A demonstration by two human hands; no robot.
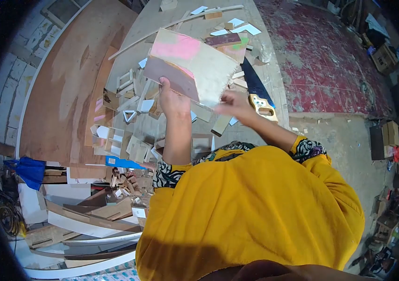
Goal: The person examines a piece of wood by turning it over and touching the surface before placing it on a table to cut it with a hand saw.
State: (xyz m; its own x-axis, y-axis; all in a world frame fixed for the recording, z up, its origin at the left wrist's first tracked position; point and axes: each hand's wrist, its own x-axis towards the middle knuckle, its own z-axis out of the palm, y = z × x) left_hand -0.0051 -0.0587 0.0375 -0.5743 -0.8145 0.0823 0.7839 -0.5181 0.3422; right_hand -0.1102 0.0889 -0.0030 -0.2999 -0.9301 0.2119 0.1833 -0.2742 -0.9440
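Note:
My left hand (171, 99) grips the lower edge of a flat wooden board (195, 65), holding it up over the workbench (265, 70). The board is pale with a pink patch at its top and a brown strip along its left side. My right hand (233, 103) touches the board's lower right corner with its fingertips. Both arms reach out from yellow sleeves with patterned cuffs.
Many small wood offcuts and frames (129, 126) litter the bench. A handsaw (260, 96) with a blue blade lies right of my hands. A large plywood sheet (64, 89) leans at the left. Scrap boards (82, 220) are piled below. A red floor (326, 56) spreads at the right.

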